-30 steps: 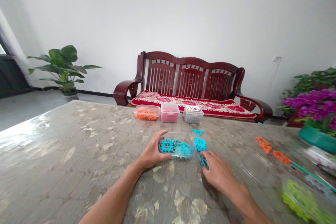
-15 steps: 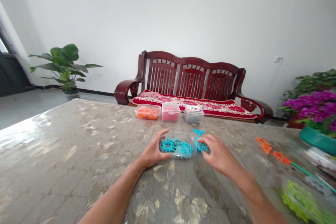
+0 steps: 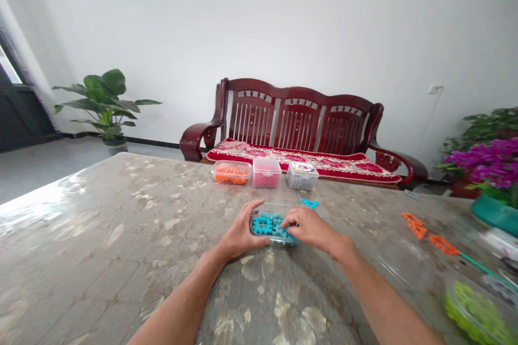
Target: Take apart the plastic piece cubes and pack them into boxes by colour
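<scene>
A clear plastic box (image 3: 267, 208) of blue interlocking building pieces (image 3: 263, 225) stands on the table in front of me. My left hand (image 3: 242, 233) is wrapped round its left end, thumb in front and fingers behind. Over the box's right half, my right hand (image 3: 309, 228) has its fingers bent down among the contents and closed on a blue building piece, mostly covered by the fingers. Just beyond this hand lies a flat blue triangular piece (image 3: 309, 203). More blue peeks out behind the knuckles.
Boxes of orange (image 3: 231, 173), pink (image 3: 266, 173) and grey pieces (image 3: 302, 177) line the far edge. At right are joined orange pieces (image 3: 414, 225), a green stick (image 3: 481, 267), a clear lid (image 3: 407, 262), a box of lime pieces (image 3: 475, 310) and a flower pot (image 3: 496, 214).
My right hand has moved left, from the blue piece on the table beside the box to inside the box's right half. My left hand keeps its hold. The view has shifted slightly.
</scene>
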Demonstrator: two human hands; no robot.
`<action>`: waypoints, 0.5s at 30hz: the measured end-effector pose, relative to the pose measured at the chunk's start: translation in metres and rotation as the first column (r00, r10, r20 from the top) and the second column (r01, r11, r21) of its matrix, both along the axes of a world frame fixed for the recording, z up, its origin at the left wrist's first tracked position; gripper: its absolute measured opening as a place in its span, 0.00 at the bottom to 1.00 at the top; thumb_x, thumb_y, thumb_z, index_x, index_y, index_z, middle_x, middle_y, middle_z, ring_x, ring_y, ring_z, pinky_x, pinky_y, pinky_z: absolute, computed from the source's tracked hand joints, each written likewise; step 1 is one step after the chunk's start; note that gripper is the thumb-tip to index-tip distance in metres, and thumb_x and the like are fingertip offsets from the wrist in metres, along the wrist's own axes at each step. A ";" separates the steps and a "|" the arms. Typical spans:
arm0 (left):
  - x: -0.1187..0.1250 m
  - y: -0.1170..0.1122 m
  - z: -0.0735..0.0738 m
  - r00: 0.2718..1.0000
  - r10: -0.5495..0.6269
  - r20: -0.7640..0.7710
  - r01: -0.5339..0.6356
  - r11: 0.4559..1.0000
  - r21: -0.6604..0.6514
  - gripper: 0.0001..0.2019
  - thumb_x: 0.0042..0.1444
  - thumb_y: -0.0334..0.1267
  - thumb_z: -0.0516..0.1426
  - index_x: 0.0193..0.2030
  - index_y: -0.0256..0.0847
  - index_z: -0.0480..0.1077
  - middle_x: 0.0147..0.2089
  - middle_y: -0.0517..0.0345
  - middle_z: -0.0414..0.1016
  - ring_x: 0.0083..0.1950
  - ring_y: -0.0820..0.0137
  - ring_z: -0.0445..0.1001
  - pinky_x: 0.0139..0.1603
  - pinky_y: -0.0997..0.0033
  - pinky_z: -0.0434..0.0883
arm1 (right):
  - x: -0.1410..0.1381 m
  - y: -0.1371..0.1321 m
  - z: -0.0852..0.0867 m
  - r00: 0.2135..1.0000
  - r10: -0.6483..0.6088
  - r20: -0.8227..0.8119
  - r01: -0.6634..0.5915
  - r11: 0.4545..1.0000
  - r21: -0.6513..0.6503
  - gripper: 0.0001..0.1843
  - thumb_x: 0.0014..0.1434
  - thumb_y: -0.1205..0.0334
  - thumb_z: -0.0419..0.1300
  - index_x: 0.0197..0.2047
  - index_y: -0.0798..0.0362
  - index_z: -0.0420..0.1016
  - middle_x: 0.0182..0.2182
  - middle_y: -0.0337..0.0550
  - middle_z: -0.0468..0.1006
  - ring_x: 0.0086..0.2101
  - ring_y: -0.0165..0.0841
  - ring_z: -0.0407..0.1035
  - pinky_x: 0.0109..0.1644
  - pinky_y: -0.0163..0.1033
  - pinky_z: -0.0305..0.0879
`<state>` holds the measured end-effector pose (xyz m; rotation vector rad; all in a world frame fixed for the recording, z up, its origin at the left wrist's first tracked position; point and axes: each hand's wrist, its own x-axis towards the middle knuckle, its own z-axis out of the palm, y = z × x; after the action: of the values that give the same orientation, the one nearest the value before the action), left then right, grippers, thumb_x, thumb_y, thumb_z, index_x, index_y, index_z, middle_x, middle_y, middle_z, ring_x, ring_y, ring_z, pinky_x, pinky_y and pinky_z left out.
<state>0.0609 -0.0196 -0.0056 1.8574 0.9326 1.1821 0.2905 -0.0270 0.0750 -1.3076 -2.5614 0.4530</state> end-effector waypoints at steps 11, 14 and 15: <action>0.001 0.000 0.001 1.000 0.009 0.003 -0.009 1.000 -0.001 0.45 0.39 0.40 0.71 0.65 0.44 0.61 0.63 0.45 0.63 0.61 0.51 0.69 0.61 0.48 0.70 | -0.006 -0.009 -0.003 0.984 -0.080 0.161 0.059 0.990 0.131 0.20 0.59 0.71 0.52 0.45 0.47 0.83 0.39 0.44 0.79 0.42 0.34 0.71 0.48 0.36 0.61; 0.000 -0.001 0.002 1.000 0.002 0.002 -0.002 1.000 -0.010 0.45 0.39 0.39 0.71 0.65 0.43 0.60 0.64 0.45 0.62 0.61 0.51 0.68 0.61 0.48 0.70 | -0.008 -0.010 -0.007 0.985 -0.060 0.163 0.040 0.992 0.121 0.23 0.58 0.73 0.51 0.46 0.46 0.83 0.39 0.44 0.79 0.43 0.34 0.71 0.48 0.35 0.62; 0.000 -0.001 0.002 1.000 0.001 0.001 0.000 1.000 -0.013 0.45 0.39 0.39 0.71 0.65 0.43 0.60 0.64 0.45 0.62 0.62 0.51 0.68 0.61 0.48 0.70 | -0.009 -0.009 -0.008 0.985 -0.062 0.162 0.043 0.992 0.118 0.23 0.57 0.74 0.51 0.46 0.46 0.83 0.39 0.45 0.79 0.43 0.34 0.71 0.48 0.35 0.62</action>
<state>0.0613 -0.0203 -0.0037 1.8458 0.9380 1.1747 0.2818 -0.0364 0.0670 -1.4229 -2.6329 0.1911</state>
